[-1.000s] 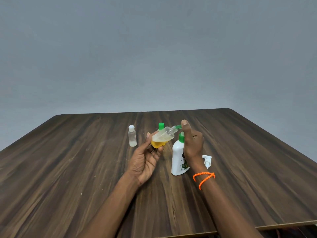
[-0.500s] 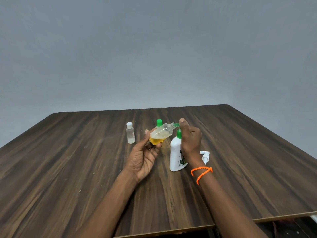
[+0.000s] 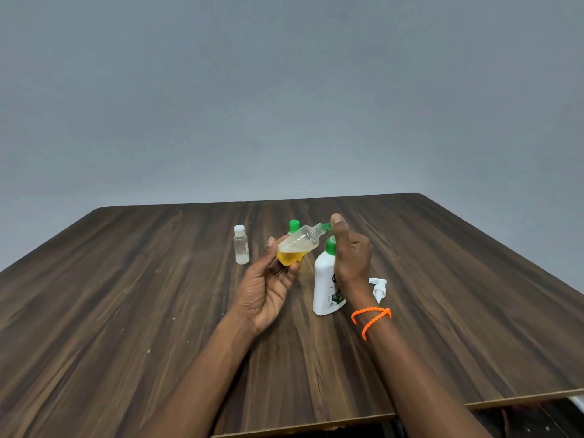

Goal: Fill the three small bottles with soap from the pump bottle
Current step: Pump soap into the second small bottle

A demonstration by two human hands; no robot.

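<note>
Clear small bottle (image 3: 298,246), yellow soap pooled low, tilts at frame centre in left hand (image 3: 265,289) fingertips, neck up-right touching green spout under right hand (image 3: 350,257), which wraps white pump bottle (image 3: 327,286) top, thumb up.

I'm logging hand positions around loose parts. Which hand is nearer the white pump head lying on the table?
Right. The right hand presses the pump bottle just left of the white pump head; the left hand is farther left, holding the small bottle.
</note>
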